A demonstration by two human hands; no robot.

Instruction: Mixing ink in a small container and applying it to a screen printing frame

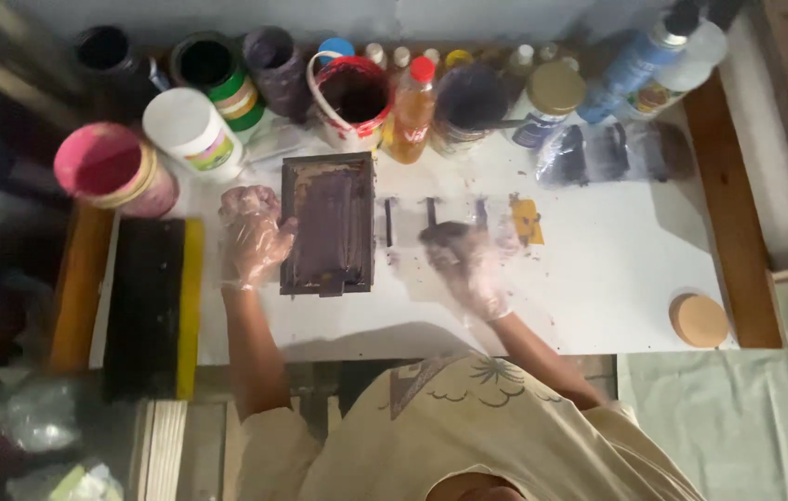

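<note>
- On the white work table (598, 269), a shallow rectangular tray (328, 224) coated with dark purple-brown paste lies in front of a row of paint pots and bottles.
- Left hand (251, 232), in a clear plastic glove, rests open against the tray's left wall, fingers spread along the rim; it steadies the tray and grasps nothing else.
- Right hand (470, 263), also gloved, lies just right of the tray over three short dark strips (431, 216) on the table. Its fingers are curled and stained dark; motion blur prevents confirming whether a strip is pinched.
- A small yellow scrap (526, 220) lies just beyond the strips, apart from the hand.
- A black block with a yellow edge (155, 306) lies left of the tray, untouched, and a round wooden lid (697, 320) sits near the table's right edge.
- Recommended technique: keep the left palm flat on the rim so the tray cannot slide; handle the strips by their ends to avoid smearing; keep stained fingertips clear of bare table areas and of the open red-rimmed pot (352, 97) behind the tray.
</note>
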